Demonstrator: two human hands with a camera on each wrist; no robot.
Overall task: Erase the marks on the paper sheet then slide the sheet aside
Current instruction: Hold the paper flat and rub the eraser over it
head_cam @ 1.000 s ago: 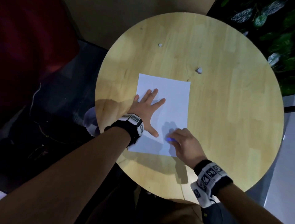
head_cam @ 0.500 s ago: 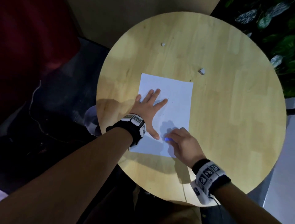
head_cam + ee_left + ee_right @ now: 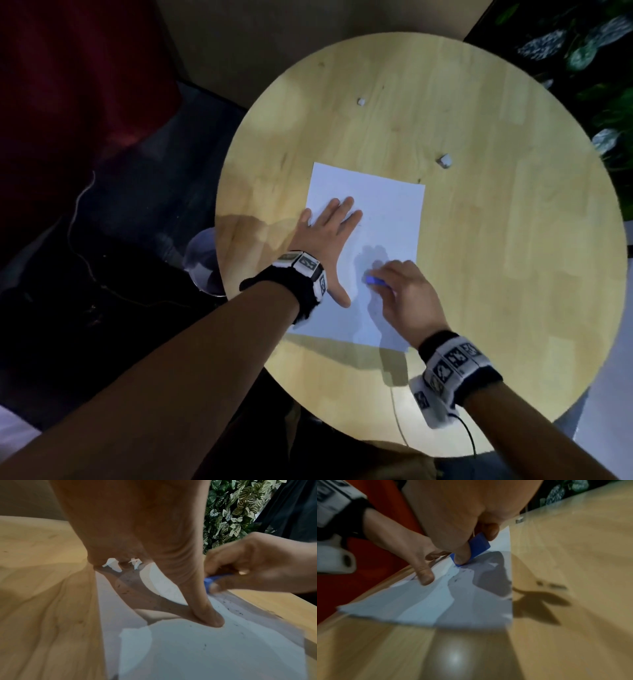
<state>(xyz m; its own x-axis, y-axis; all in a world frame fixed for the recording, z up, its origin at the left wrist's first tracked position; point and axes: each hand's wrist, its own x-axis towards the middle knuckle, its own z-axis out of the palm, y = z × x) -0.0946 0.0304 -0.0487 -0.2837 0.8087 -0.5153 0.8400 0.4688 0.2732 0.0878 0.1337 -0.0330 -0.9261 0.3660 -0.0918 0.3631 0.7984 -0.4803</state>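
A white paper sheet (image 3: 387, 212) lies on the round wooden table (image 3: 513, 274). My left hand (image 3: 329, 240) lies flat on the sheet's left part with fingers spread, thumb (image 3: 205, 615) pressed down. My right hand (image 3: 400, 294) pinches a blue eraser (image 3: 375, 281) and holds its edge against the sheet's lower middle. In the right wrist view the eraser (image 3: 476, 547) sits between thumb and fingers, touching the paper sheet (image 3: 419, 604). Dark eraser crumbs (image 3: 238, 613) are scattered on the paper sheet (image 3: 205, 655). I cannot make out any pencil marks.
Two small white bits lie on the table, one (image 3: 444, 161) right of the sheet's far corner and one (image 3: 360, 101) farther back. Leafy plants (image 3: 589, 41) stand beyond the table at the right. A clear round object (image 3: 202, 260) sits below the table's left edge.
My right hand with the eraser has shifted slightly back and forth over the sheet's lower part. The left hand stays flat on the paper, which has not moved.
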